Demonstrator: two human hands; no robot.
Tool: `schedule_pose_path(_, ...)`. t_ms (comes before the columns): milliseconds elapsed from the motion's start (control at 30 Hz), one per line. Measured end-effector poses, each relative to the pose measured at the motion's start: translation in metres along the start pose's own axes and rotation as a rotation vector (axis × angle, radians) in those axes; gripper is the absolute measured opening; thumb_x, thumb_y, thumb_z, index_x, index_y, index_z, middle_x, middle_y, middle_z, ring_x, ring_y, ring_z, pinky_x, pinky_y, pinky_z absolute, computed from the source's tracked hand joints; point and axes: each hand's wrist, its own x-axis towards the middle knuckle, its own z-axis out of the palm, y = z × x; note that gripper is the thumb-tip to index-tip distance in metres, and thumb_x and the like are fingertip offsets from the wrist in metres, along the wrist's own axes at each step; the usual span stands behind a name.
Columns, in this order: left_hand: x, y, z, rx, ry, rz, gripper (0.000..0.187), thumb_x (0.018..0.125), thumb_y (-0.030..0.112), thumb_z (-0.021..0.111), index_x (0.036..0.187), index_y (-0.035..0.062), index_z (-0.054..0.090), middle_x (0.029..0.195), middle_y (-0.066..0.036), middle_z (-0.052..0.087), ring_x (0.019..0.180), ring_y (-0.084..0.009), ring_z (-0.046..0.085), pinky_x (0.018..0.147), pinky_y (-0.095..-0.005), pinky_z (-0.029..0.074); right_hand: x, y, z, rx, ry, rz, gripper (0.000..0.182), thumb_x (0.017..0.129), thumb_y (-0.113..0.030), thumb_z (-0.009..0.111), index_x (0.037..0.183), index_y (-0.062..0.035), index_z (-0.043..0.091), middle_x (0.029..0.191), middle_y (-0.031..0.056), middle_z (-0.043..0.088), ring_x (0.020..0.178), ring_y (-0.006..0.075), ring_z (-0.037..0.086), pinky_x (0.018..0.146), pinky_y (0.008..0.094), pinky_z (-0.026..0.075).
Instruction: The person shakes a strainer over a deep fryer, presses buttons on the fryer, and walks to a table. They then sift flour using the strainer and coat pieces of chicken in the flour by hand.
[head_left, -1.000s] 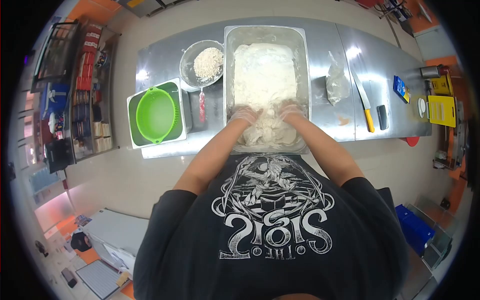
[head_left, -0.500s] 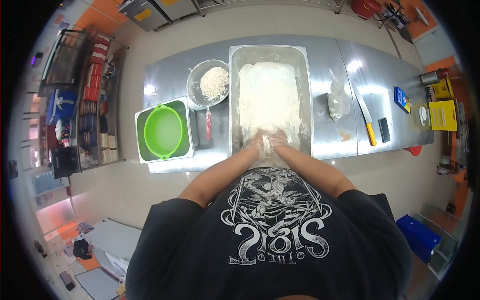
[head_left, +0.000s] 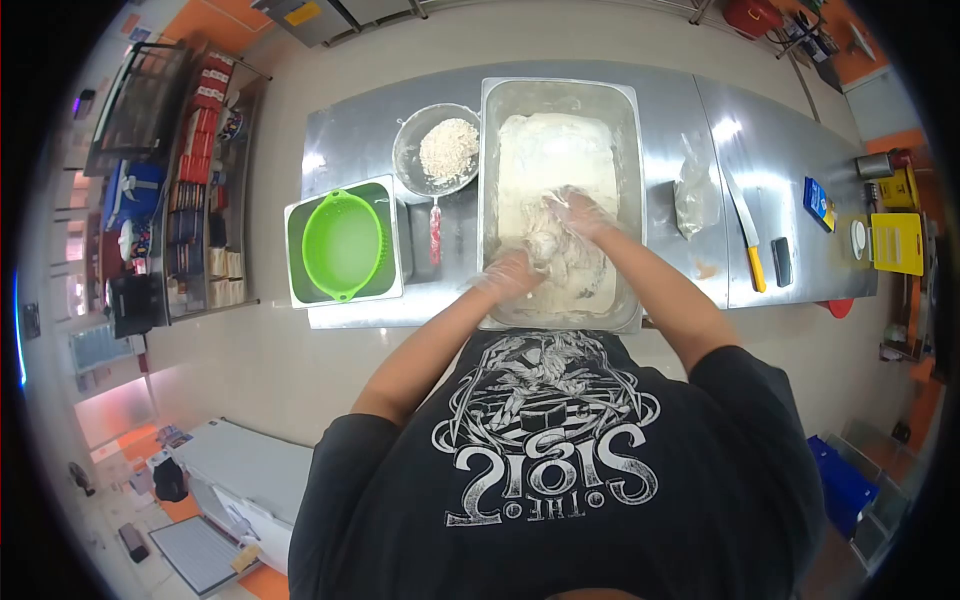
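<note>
A deep metal tub (head_left: pixel 632 150) holds a broad bed of white flour (head_left: pixel 555 150). Both my hands are inside it, in clear, flour-dusted plastic gloves. My left hand (head_left: pixel 514 274) is low at the tub's left side, its fingers curled toward the middle. Farther in and to the right, my right hand (head_left: pixel 582 212) has its fingers bent down into the flour. Between them lies a rough flour-coated lump (head_left: pixel 543 240); what is under the coating cannot be made out. Flour hides most of the fingertips.
Left of the tub are a round sieve (head_left: pixel 403 150) with pale crumbs and a green basket (head_left: pixel 375 205) inside a metal pan (head_left: pixel 298 292). To the right lie a plastic bag (head_left: pixel 692 190), a yellow-handled knife (head_left: pixel 752 250), a phone (head_left: pixel 782 262) and a blue packet (head_left: pixel 818 204).
My hands have moved from close together at the tub's near end to farther in and apart. The near flour is now churned up. The camera view has shifted slightly.
</note>
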Motion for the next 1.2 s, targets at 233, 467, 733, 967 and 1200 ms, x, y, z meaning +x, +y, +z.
schedule_pose_path(233, 0.044, -0.008, -0.018, -0.154, 0.305, -0.066, 0.062, 0.095, 0.051, 0.050, 0.111, -0.0074, 0.065, 0.107, -0.031, 0.066, 0.105, -0.0420, 0.064, 0.095, -0.0449, 0.049, -0.030, 0.023, 0.078, -0.044, -0.264, -0.116, 0.049, 0.093, -0.043, 0.056, 0.114, -0.0003, 0.065, 0.117, 0.0287, 0.064, 0.114, 0.0398, 0.061, 0.100, 0.0453, 0.045)
schedule_pose_path(467, 0.052, 0.013, 0.001, 0.078, -0.340, -0.325, 0.071, 0.095, 0.057, 0.047, 0.140, 0.0021, 0.052, 0.134, -0.027, 0.057, 0.127, -0.0387, 0.054, 0.107, -0.0440, 0.042, -0.083, -0.017, -0.007, -0.117, -0.018, 0.535, 0.066, 0.093, -0.060, 0.049, 0.112, -0.0010, 0.070, 0.116, 0.0284, 0.065, 0.114, 0.0363, 0.062, 0.102, 0.0449, 0.044)
schedule_pose_path(733, 0.028, -0.011, 0.064, -0.279, -0.323, -0.458, 0.079, 0.097, 0.063, 0.029, 0.142, 0.0007, 0.049, 0.144, -0.027, 0.048, 0.132, -0.0402, 0.048, 0.110, -0.0435, 0.038, -0.064, 0.057, 0.147, 0.242, -0.025, 0.623, 0.080, 0.086, -0.071, 0.049, 0.118, -0.0003, 0.068, 0.122, 0.0271, 0.064, 0.119, 0.0389, 0.059, 0.104, 0.0437, 0.043)
schedule_pose_path(967, 0.029, 0.030, 0.032, -0.489, -0.149, -0.420, 0.063, 0.097, 0.048, 0.049, 0.127, -0.0072, 0.055, 0.125, -0.032, 0.059, 0.117, -0.0420, 0.060, 0.099, -0.0451, 0.047, -0.084, 0.000, 0.064, 0.155, 0.101, 0.645, 0.071, 0.080, -0.060, 0.064, 0.112, 0.0032, 0.068, 0.115, 0.0272, 0.067, 0.110, 0.0409, 0.063, 0.096, 0.0439, 0.050)
schedule_pose_path(1200, 0.022, 0.041, -0.006, -0.197, 0.026, -0.233, 0.071, 0.084, 0.048, 0.070, 0.125, -0.0085, 0.058, 0.119, -0.032, 0.063, 0.116, -0.0423, 0.060, 0.098, -0.0451, 0.048, -0.086, -0.005, 0.006, -0.185, 0.064, 0.180, 0.060, 0.084, -0.049, 0.065, 0.107, 0.0061, 0.068, 0.107, 0.0293, 0.068, 0.104, 0.0416, 0.066, 0.092, 0.0453, 0.052)
